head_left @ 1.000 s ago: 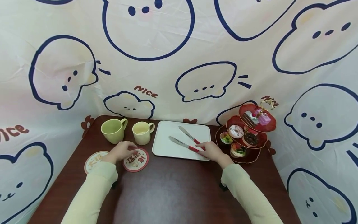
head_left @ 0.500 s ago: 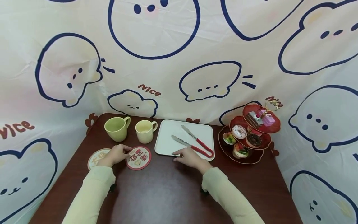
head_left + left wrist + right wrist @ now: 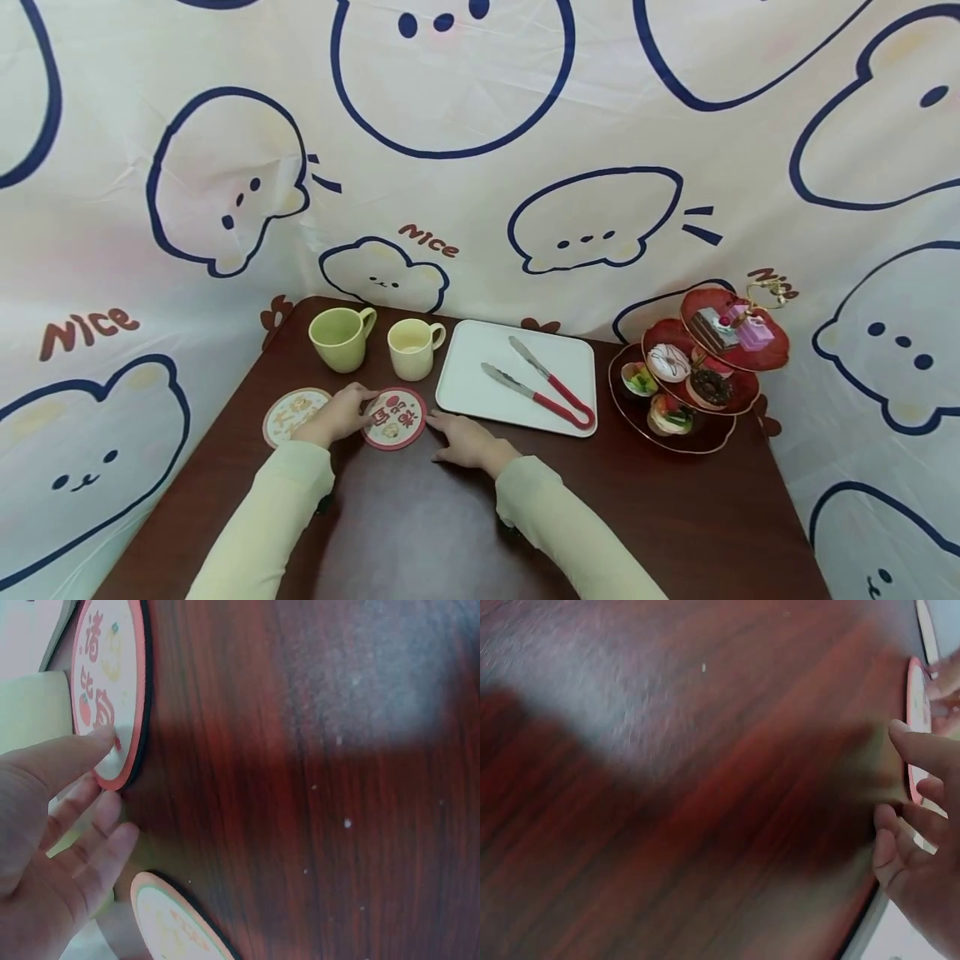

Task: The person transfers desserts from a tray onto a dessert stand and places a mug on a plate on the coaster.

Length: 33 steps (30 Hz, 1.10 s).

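Observation:
A round red-rimmed coaster (image 3: 394, 418) with red characters lies on the dark table between my hands. My left hand (image 3: 343, 414) pinches its left edge; in the left wrist view the thumb (image 3: 96, 744) lies on its printed face and the fingers are at the rim. My right hand (image 3: 467, 440) is at the coaster's right edge, its fingers loosely bent and holding nothing. Whether its fingertips touch the rim is hard to tell. A second coaster (image 3: 288, 416), with a pale orange print, lies to the left, partly behind my left hand.
Behind the coasters stand a green mug (image 3: 337, 341) and a cream mug (image 3: 412, 354). A white tray (image 3: 468, 367) bears red-handled tongs (image 3: 551, 400). At right is a three-tier stand (image 3: 720, 446) with pastries and cakes. Patterned cloth (image 3: 480, 200) hangs behind the table.
My right hand has left the tongs on the tray and moved left to the red-rimmed coaster. My left hand stays by that coaster's left edge. The head view has turned slightly left.

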{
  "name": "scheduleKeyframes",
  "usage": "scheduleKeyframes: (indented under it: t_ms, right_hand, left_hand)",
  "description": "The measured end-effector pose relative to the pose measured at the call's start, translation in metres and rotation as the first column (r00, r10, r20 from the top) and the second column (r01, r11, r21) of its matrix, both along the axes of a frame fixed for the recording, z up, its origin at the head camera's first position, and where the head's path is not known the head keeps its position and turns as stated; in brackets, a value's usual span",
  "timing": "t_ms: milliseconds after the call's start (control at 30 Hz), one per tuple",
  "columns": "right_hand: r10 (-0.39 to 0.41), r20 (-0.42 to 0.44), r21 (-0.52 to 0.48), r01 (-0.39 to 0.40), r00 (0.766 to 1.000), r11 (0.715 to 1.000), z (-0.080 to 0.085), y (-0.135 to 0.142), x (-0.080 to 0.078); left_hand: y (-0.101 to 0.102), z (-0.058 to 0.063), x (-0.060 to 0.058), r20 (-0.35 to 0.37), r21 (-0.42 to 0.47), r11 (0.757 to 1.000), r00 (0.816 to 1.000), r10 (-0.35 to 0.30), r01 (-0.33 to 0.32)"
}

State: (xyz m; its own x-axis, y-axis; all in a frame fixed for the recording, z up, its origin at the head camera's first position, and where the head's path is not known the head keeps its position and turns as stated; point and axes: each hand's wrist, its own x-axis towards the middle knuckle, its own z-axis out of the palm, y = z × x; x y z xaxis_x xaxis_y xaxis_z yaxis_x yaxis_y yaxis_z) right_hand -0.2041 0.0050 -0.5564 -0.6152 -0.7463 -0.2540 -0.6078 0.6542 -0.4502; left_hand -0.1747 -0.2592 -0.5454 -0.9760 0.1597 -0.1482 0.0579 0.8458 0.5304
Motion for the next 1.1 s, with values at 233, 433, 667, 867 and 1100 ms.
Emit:
scheduleKeyframes:
  t_ms: [233,433,667,867,1100]
  right_hand:
    - [-0.023,-0.002,0.031,0.023,1.0,0.999,0.006,-0.008,0.005]
    - [-0.037,-0.005,0.018,0.037,0.999,0.999,0.008,-0.007,0.004]
    - [-0.029,-0.01,0.03,0.029,1.0,0.999,0.003,0.001,0.003]
    - [0.004,-0.018,0.045,-0.003,1.0,0.999,0.001,0.008,0.003]
    - [0.013,-0.007,0.051,-0.013,1.0,0.999,-0.001,0.019,0.005]
  left_hand:
    - [0.002,0.003,0.001,-0.016,-0.01,1.0,1.0,-0.004,0.004]
    - [0.0,0.002,-0.004,0.049,0.035,0.998,0.998,-0.051,0.049]
    - [0.007,0.006,-0.004,0.101,0.059,0.992,0.988,-0.118,0.113]
    - [0.017,0.01,0.0,0.138,0.048,0.992,0.983,-0.124,0.119]
    - [0.025,0.007,0.003,0.143,0.008,0.992,0.982,-0.125,0.125]
